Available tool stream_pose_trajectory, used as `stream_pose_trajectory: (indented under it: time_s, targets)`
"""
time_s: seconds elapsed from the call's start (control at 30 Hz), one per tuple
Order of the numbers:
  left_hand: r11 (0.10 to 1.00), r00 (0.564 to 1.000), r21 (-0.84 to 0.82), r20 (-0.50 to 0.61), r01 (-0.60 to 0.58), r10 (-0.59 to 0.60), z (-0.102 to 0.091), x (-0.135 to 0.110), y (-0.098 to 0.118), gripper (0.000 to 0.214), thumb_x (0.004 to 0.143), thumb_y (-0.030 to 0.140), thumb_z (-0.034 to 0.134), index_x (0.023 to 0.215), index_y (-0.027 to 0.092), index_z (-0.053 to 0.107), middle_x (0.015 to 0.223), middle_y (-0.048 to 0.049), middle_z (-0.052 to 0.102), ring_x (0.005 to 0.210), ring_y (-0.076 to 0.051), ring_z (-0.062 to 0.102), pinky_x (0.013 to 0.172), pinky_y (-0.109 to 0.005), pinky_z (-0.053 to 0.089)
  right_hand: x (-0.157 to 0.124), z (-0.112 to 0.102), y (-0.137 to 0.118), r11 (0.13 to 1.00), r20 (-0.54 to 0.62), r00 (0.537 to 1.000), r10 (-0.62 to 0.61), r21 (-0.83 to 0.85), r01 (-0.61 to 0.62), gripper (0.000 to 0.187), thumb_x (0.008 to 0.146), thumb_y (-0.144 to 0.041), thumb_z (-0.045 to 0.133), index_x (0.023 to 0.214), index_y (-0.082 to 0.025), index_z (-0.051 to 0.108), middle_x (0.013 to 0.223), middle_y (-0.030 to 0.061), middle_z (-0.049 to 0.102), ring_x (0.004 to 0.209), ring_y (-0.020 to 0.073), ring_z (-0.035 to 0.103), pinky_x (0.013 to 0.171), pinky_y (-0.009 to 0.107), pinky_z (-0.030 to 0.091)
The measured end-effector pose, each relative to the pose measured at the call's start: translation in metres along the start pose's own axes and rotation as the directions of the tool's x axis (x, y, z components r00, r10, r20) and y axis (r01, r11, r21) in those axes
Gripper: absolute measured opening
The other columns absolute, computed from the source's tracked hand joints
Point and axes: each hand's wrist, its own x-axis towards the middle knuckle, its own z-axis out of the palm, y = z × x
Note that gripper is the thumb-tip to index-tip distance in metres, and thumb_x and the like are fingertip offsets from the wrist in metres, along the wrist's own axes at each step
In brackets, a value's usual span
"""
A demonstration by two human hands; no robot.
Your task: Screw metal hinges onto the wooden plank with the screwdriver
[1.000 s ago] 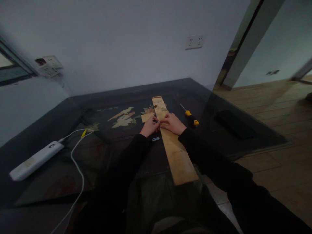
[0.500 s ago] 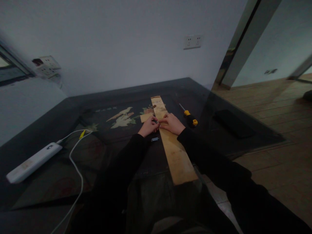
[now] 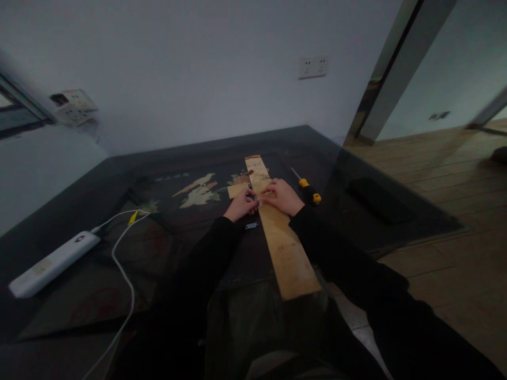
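A long light wooden plank [image 3: 285,247] lies along the dark glass-topped table [image 3: 99,285], its near end over the table's front edge. Both my hands meet on it near its far third. My left hand [image 3: 240,205] is at the plank's left edge, fingers pinched round a small metal piece I cannot make out. My right hand [image 3: 283,196] lies on the plank with its fingers curled towards the same spot. A short wood piece [image 3: 237,190] sticks out left of the plank. A few small dark screws [image 3: 252,226] lie just below my left hand.
A yellow-and-black screwdriver [image 3: 308,190] lies right of the plank. A white power bank [image 3: 49,264] with a white cable [image 3: 122,264] is at the left. A dark flat object [image 3: 380,199] rests at the table's right. Wall sockets [image 3: 312,67] are behind; wooden floor is at the right.
My right hand has shifted slightly up the plank, and its fingers have closed in nearer the left hand. The view has drifted a little; nothing else has moved.
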Motion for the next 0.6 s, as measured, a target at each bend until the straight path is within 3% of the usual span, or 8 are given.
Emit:
stream_pose_trajectory:
  time_s: [0.07, 0.2, 0.3, 0.43, 0.6]
  targets:
    - [1.0, 1.0, 0.004, -0.008, 0.008, -0.008, 0.0, -0.001, 0.001, 0.024, 0.08, 0.01, 0.064, 0.088, 0.018, 0.042, 0.047, 0.0097, 0.055, 0.037, -0.005, 0.049, 0.043, -0.014, 0.035, -0.001, -0.005, -0.006, 0.996, 0.02, 1.0, -0.01, 0.086, 0.008, 0.018, 0.081, -0.03, 0.067, 0.088, -0.016, 0.075, 0.084, 0.0063, 0.064, 0.081, 0.0165, 0.055, 0.073, 0.029, 0.04]
    - [1.0, 1.0, 0.007, -0.007, 0.014, -0.014, -0.002, -0.003, 0.003, 0.026, 0.074, 0.006, 0.063, 0.089, 0.018, 0.045, 0.048, 0.0109, 0.052, 0.038, -0.006, 0.048, 0.042, -0.014, 0.032, -0.008, -0.005, -0.026, 0.972, 0.227, 0.957, -0.183, 0.186, 0.142, 0.012, 0.08, -0.025, 0.068, 0.084, -0.015, 0.074, 0.079, 0.004, 0.067, 0.073, 0.0137, 0.056, 0.068, 0.027, 0.039]
    - [1.0, 1.0, 0.001, -0.021, 0.002, -0.002, -0.004, -0.004, 0.004, 0.03, 0.068, -0.001, 0.058, 0.089, 0.017, 0.046, 0.051, 0.01, 0.052, 0.042, -0.007, 0.05, 0.044, -0.015, 0.034, -0.012, 0.002, -0.041, 0.95, 0.321, 0.894, -0.312, 0.131, 0.284, 0.007, 0.078, -0.019, 0.069, 0.082, -0.016, 0.074, 0.085, 0.0053, 0.068, 0.083, 0.0169, 0.058, 0.077, 0.03, 0.04]
    - [1.0, 1.0, 0.002, -0.022, -0.004, 0.004, -0.005, -0.003, 0.004, 0.035, 0.062, -0.005, 0.054, 0.087, 0.017, 0.046, 0.051, 0.01, 0.052, 0.045, -0.007, 0.049, 0.047, -0.016, 0.034, -0.012, 0.009, -0.053, 0.913, 0.38, 0.836, -0.395, 0.058, 0.405, 0.008, 0.077, -0.016, 0.069, 0.084, -0.016, 0.073, 0.089, 0.0063, 0.068, 0.091, 0.0197, 0.057, 0.083, 0.033, 0.04]
    - [1.0, 0.999, 0.002, -0.046, 0.014, -0.014, -0.006, 0.001, 0.001, 0.032, 0.062, -0.002, 0.056, 0.084, 0.018, 0.046, 0.051, 0.0097, 0.052, 0.046, -0.007, 0.048, 0.048, -0.017, 0.032, -0.012, 0.016, -0.056, 0.888, 0.375, 0.83, -0.413, -0.035, 0.458, 0.007, 0.075, -0.017, 0.071, 0.082, -0.016, 0.071, 0.088, 0.0065, 0.068, 0.094, 0.0213, 0.056, 0.085, 0.034, 0.037]
